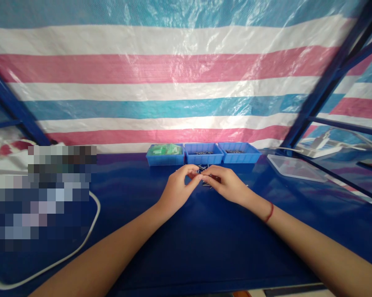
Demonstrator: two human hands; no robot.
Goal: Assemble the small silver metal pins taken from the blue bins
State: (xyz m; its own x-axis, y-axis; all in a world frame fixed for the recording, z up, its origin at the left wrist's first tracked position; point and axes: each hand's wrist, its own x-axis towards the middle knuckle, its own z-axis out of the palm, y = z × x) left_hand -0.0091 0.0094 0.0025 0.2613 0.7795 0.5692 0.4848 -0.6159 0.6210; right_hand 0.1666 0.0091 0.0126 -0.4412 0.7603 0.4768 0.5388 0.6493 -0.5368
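A thin, dark red bracelet [269, 212] circles the right wrist [260, 203]; left hand [180, 185], right hand [228, 181] and both forearms [124, 243] are bare.

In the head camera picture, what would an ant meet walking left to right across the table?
White cable, left bin, middle bin, right bin, clear plastic piece.

Shiny striped sheeting [186, 68] behind a dark blue tabletop [186, 247] and blue posts [328, 82]
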